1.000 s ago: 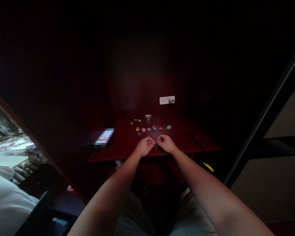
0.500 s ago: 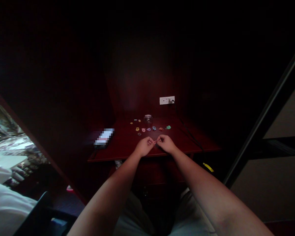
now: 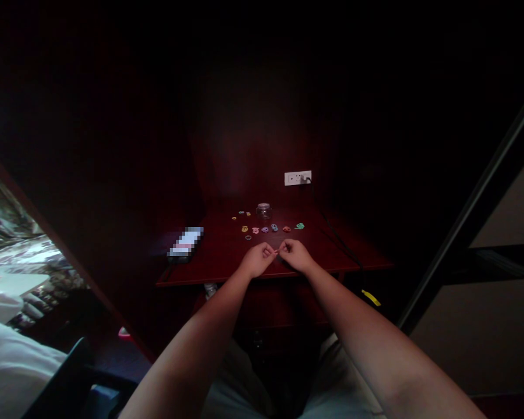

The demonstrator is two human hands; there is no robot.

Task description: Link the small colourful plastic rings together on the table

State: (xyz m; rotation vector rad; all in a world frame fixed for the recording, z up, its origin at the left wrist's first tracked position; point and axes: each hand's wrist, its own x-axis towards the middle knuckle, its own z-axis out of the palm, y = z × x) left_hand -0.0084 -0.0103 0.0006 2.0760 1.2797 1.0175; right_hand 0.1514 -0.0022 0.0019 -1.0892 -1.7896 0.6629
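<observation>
- Almost nothing had changed over the last second: the view shifted slightly, while the left hand (image 3: 258, 259) and right hand (image 3: 296, 255) kept meeting at the same spot, so the fine fingertip work looked to be at the same point.
- Both grips were pinched at the fingertips, apparently on a small pinkish piece (image 3: 276, 251), though it was too small and dim to identify surely.
- That piece was near the front edge of the tabletop (image 3: 218, 267), about midway between its front corners.
- The row of coloured loops (image 3: 275, 227) lay just beyond the hands, unmoved, with a clear jar (image 3: 264, 212) behind, toward the back edge.
- A phone (image 3: 186, 242) lay near the left front corner.
- Both forearms reached forward and converged, the fingers curled inward and the fingertips nearly touching.
</observation>
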